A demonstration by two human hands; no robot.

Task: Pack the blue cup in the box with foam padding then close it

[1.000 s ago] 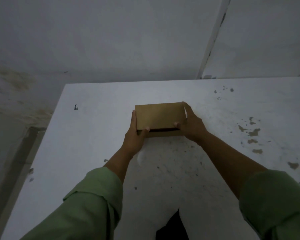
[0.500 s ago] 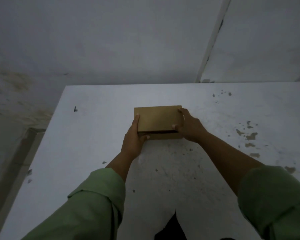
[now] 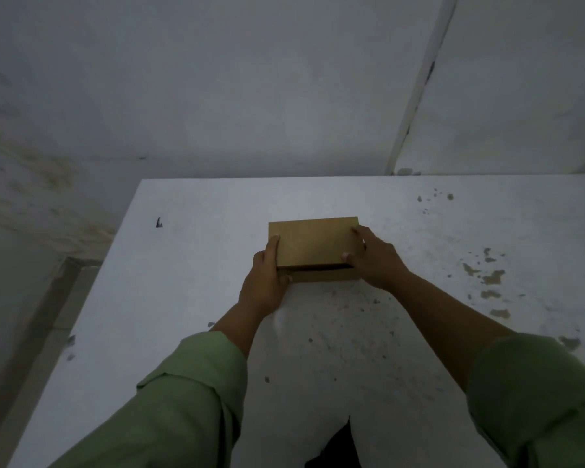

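Note:
A brown cardboard box [image 3: 313,243] sits on the white table [image 3: 190,265], its lid lowered with a thin dark gap left along the near edge. My left hand [image 3: 264,285] grips the box's near left corner, fingers lying along the left side and thumb at the front under the lid. My right hand [image 3: 374,261] holds the right side, fingers over the lid's right edge and thumb on top near the front corner. The blue cup and the foam padding are not visible; the lid hides the inside of the box.
The table stands against a grey wall [image 3: 250,96], its left edge dropping to the floor [image 3: 21,282]. Chipped paint patches [image 3: 490,275] mark the right of the tabletop. A small dark mark [image 3: 158,223] lies at the far left.
The lid has come lower and the dark gap at the front has narrowed. My right hand has slid further onto the lid. The box sits lower in view.

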